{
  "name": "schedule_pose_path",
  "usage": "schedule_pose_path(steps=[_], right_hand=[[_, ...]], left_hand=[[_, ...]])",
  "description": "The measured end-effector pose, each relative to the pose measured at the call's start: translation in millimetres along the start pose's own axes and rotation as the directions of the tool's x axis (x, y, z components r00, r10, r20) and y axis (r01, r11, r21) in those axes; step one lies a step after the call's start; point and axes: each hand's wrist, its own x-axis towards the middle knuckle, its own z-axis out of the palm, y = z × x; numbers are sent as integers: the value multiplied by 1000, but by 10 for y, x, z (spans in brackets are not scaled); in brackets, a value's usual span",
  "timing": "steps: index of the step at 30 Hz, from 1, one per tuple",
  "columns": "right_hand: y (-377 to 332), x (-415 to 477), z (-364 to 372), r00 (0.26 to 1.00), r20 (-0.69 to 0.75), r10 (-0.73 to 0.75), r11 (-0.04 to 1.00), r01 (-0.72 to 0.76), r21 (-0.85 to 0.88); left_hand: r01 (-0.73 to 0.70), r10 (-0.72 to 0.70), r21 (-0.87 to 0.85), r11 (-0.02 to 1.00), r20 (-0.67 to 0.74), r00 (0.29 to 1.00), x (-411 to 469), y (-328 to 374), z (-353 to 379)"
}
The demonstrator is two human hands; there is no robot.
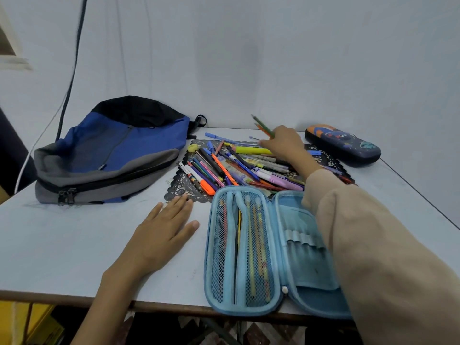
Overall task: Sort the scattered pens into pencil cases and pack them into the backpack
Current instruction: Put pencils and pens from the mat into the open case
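The right hand (281,143) clutches several pencils (263,127) in curled fingers over the pen pile (236,168). The left hand (161,232) lies flat on the counter (74,245). Grabbing more may spill them, and the sleeve (373,232) may drag pens.

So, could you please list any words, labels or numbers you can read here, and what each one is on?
None can be read.
Small tag on the backpack: too small.
Print on a pale pen in the pile: blurred.
The dark pencil case: cartoon picture, no legible words.

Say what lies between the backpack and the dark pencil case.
Head view: the pen pile on a black doily, right hand holding pencils above it.
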Motion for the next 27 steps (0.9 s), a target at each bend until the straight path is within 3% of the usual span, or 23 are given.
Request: schedule_pose_path(steps=[4,7,12,20,23,27], right_hand=[[-343,-54,183,993,6,-114,993,114,29],[-566,-114,371,970,0,-244,952,240,-193],[-690,-218,536,950,30,-311,835,288,-468],[-485,-165,332,967,124,-221,860,253,-443],[-309,-62,227,971,67,-231,839,233,-492],[-39,70,13,987,6,-159,901,148,-407]], left_hand=[[0,0,-10,1000,-3,1000,-2,4,-3],[-1,1,-9,1000,-2,1000,-9,1,-8],[-1,1,-2,1000,-9,1000,-12,-1,0],[-6,6,-6,1000,-17,1000,-8,16,-12],[2,-2,-2,1000,-15,1000,-16,25,-19],[0,0,3,1000,-11,1000,-8,21,-13]])
